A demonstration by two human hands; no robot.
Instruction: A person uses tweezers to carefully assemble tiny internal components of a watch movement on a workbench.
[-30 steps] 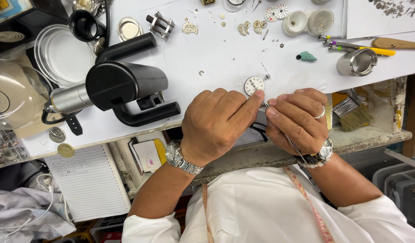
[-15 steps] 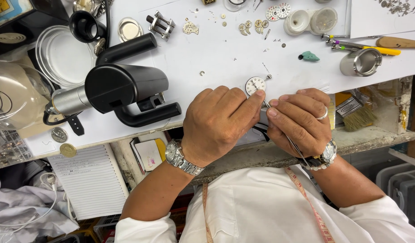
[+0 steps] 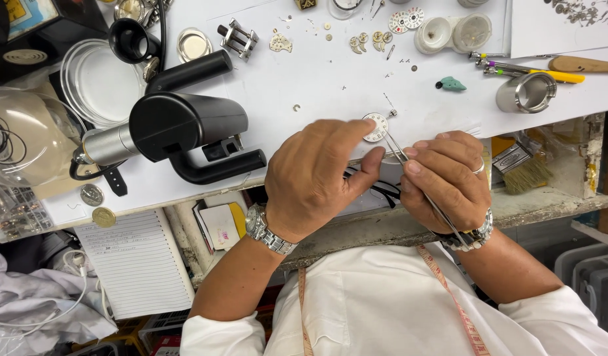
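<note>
Hardly any change from half a second ago: same pose at the small round white watch dial (image 3: 376,126), near the front edge of the white paper sheet (image 3: 330,72).
Left hand (image 3: 310,178) curled, forefinger at the dial, grip unclear; right hand (image 3: 446,181) pinched on thin steel tweezers (image 3: 396,150), long axis slanted, tips up-left toward the dial.

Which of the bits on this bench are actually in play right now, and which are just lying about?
In play:
left hand, steadying the watch dial
right hand, holding the tweezers

Lying about:
black blower-like tool
green lump
metal ring
brush
loose gear parts
coins
lined notepad
</note>
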